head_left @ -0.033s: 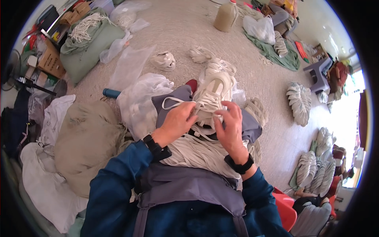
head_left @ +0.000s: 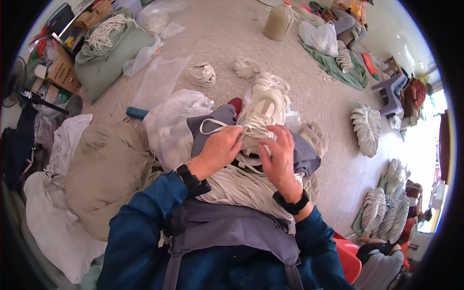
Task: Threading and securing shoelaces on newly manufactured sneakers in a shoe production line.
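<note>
Head view shows both forearms in blue sleeves rising from the lower edge and bending inward over the lap. 2 hands meet at a cream-white lace-up sneaker (head_left: 263, 113) resting on a grey cloth (head_left: 217, 126) across the knees. Left hand (head_left: 220, 150) is closed, pinching a flat white shoelace (head_left: 220, 126). Right hand (head_left: 278, 154) has fingers spread, pressing the sneaker's laces. A bundle of white laces (head_left: 241, 186) lies beneath both wrists, touching them.

Two hands (head_left: 220, 150) (head_left: 279, 159) — one shoe (head_left: 263, 108) — one jug (head_left: 279, 21)
</note>
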Tool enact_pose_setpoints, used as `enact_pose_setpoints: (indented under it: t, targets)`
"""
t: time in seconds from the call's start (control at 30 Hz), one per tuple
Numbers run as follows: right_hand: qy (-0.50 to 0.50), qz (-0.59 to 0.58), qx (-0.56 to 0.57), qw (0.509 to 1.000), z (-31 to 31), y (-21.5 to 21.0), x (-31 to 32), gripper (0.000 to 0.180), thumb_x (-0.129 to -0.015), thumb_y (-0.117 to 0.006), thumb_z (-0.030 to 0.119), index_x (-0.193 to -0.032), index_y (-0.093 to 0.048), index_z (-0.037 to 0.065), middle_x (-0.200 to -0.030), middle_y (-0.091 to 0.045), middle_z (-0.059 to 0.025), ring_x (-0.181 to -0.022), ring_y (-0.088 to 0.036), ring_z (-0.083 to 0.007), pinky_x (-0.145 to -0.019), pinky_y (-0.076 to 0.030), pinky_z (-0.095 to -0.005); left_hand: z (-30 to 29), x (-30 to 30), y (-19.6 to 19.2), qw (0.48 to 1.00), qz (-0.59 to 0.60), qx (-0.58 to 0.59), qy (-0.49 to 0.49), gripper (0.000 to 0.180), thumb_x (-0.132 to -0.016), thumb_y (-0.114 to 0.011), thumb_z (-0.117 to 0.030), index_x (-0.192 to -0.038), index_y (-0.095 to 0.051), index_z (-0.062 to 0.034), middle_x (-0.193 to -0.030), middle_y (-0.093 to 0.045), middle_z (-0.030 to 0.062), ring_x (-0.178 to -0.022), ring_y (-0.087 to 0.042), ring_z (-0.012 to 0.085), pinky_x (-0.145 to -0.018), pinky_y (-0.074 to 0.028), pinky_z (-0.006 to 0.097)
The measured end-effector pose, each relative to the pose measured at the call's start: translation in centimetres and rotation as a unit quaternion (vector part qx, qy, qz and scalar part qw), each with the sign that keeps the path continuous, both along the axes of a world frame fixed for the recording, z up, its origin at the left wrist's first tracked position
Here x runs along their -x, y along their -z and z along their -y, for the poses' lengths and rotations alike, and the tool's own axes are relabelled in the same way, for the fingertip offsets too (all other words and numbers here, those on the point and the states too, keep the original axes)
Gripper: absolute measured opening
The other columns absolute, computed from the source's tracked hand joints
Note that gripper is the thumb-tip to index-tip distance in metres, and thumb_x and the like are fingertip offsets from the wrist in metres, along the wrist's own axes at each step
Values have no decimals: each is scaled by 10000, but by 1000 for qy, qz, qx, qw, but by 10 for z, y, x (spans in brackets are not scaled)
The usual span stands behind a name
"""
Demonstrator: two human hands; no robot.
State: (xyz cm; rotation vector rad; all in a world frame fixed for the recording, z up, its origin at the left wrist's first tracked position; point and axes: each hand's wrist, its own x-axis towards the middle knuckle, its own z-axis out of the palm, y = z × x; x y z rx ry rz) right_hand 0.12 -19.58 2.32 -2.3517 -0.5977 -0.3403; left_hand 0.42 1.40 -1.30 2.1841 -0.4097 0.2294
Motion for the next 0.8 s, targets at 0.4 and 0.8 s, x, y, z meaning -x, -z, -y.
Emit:
enact_pose_setpoints:
  t: [0.4,0.8]
  targets:
    - [-6,54,42,998,-34,31,-20,92,-790,-694,60,-876,-680,32,-1307,-559,-146,-1324,-444,-404,-1130,-296,-564,3,-8,5,995,-58,69,-40,95,-896,-691,-78,-932,-648,-1,-819,-680,128,-702,-667,265,-638,-520,366]
    - [233,-80,268,931,177,34,59,24,-844,-662,84,-859,-660,66,-1075,-658,-77,-1073,-597,-328,-1110,-300,-523,3,-11,9,975,-138,170,-29,105,-903,-726,-41,-892,-634,9,-784,-685,50,-670,-642,103,-634,-532,265]
